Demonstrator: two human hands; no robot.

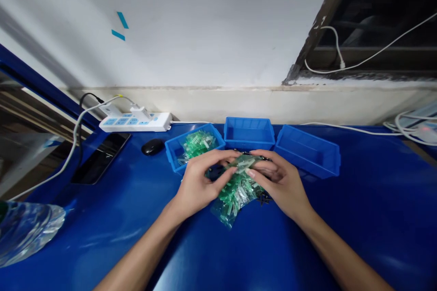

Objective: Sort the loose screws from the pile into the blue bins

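Note:
Between my two hands is a clear plastic bag (235, 198) with small green and white pieces inside. My left hand (204, 179) pinches the bag's top edge between thumb and fingers. From the other side, my right hand (282, 182) grips the same edge, its thumb close to the left one. The bag's lower part hangs down toward the table. Small black pieces (263, 198) show behind the bag, partly hidden by it and by my right hand. Just beyond my left hand, a blue bin (174, 148) holds green pieces in clear plastic (200, 142).
Two more blue bins (249, 132) (307, 150) stand along the back of the blue table (368, 200). At the left are a black mouse (152, 147), a phone (100, 159), a white power strip (136, 122) with cables and a clear bottle (29, 232). A white cable (351, 130) runs along the wall.

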